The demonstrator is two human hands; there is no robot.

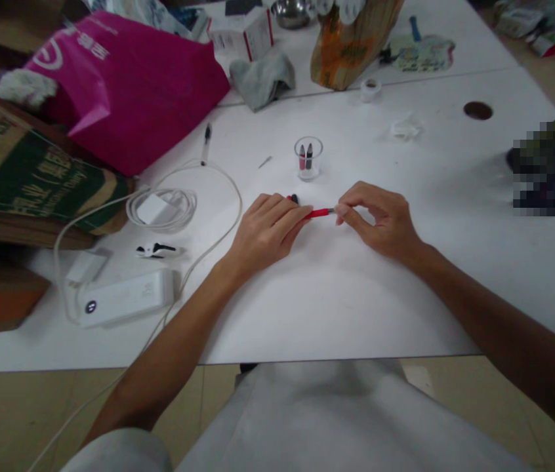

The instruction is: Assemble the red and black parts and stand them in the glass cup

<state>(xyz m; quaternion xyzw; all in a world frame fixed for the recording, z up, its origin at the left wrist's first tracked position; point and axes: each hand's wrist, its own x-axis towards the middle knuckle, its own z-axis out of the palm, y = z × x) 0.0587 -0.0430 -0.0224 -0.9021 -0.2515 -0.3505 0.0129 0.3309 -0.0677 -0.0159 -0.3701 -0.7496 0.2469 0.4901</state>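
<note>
My left hand (pixel 271 226) lies palm down with its fingers wrapped round a red pen (pixel 320 213). The pen's narrow metallic end points right. At that end my right hand (pixel 380 219) pinches it between thumb and fingertips. Just behind my left fingers shows the end of a black and red piece (pixel 294 198), mostly hidden by the hand. Beyond the hands stands a small clear cup (pixel 308 172) with a red and a dark pen part upright in it. A thin, short, pale piece (pixel 265 161) lies left of the cup.
To the left are a capped pen (pixel 206 144), a coiled white cable (pixel 186 210), a black-and-white clip-like tool (pixel 158 250) and a white power bank (pixel 130 298). A magenta bag (pixel 144 85), a grey cloth (pixel 262 80) and a tape roll (pixel 370 90) stand farther back.
</note>
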